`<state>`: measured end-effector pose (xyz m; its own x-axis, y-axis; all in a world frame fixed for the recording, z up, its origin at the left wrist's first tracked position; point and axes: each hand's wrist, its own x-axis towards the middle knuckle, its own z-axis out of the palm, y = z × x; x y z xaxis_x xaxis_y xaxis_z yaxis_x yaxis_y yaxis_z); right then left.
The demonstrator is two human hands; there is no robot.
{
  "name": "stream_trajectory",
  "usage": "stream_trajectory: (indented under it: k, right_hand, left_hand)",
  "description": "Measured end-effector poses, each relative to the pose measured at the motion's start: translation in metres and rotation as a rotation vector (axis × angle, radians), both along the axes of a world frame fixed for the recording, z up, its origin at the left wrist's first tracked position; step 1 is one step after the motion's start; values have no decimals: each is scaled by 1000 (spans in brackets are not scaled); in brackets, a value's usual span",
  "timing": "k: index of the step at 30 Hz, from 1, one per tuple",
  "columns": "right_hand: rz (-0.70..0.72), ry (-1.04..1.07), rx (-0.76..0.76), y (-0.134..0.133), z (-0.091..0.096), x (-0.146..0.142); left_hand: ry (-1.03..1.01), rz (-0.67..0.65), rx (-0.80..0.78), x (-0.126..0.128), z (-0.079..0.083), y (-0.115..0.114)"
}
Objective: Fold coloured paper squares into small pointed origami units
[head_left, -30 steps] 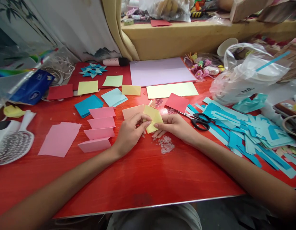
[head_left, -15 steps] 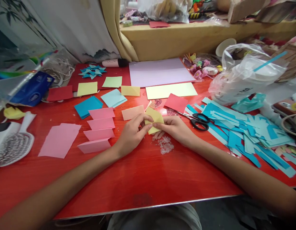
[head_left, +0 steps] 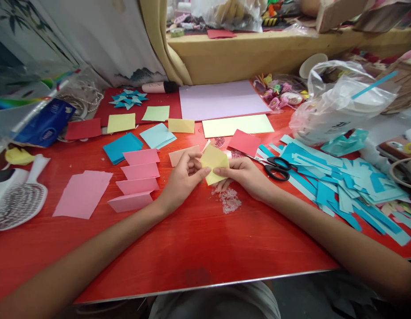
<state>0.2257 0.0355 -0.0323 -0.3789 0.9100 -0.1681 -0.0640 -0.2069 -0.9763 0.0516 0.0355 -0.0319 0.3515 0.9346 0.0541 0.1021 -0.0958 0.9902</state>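
A creased piece of yellow paper [head_left: 214, 159] is held up between both hands above the red table. My left hand [head_left: 183, 179] pinches its left edge, thumb in front and fingers behind. My right hand [head_left: 247, 177] pinches its right edge the same way, with some fingers showing below the paper. Under the right fingers lies a small patch of clear fragments [head_left: 230, 201]. A peach folded paper [head_left: 178, 156] is partly hidden behind the left hand. Black-handled scissors [head_left: 277, 169] lie just beyond the right hand, their blades near a red paper square [head_left: 244, 141].
Folded pink papers [head_left: 138, 187] stand left of my hands, beside flat pink sheets [head_left: 82, 195] and blue squares [head_left: 123, 148]. Blue paper strips [head_left: 351, 186] are heaped at right. Behind them stands a plastic bag [head_left: 345, 102]. A hairbrush [head_left: 24, 199] lies far left.
The yellow paper has been opened out somewhat and shows more of its face. My left fingers have drawn back toward its left edge; both hands still hold it.
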Motion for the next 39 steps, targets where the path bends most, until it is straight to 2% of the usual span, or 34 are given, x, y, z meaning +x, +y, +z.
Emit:
stream_trajectory:
  k: [3,6,10,14,19,25,29,34,39]
  right_hand:
    - [54,-2,-4,1,0,1]
    - [73,-6,-21,1,1,1]
    - [105,-19,-42,0,2,1]
    - [132,-28,-63,2,4,3]
    - [220,-60,-85,5,7,5]
    - [-8,-41,17,4,1,1]
    - [-5,-34,-26,4,-4,0]
    - [-119,7,56,3,-7,1]
    - [-174,44,42,2,-7,-1]
  left_hand:
    - [61,66,-67,-2,4,1]
    - [56,60,-98,-4,5,0]
    - [-30,37,-91,-6,4,1]
    - [7,28,-62,-5,4,1]
    - [-24,102,-51,-3,2,3]
    - [-23,103,-64,-4,-1,5]
    - [-78,161,-21,-4,-4,6]
    - [-80,134,-12,-4,-5,6]
    - [-65,126,21,-4,-4,5]
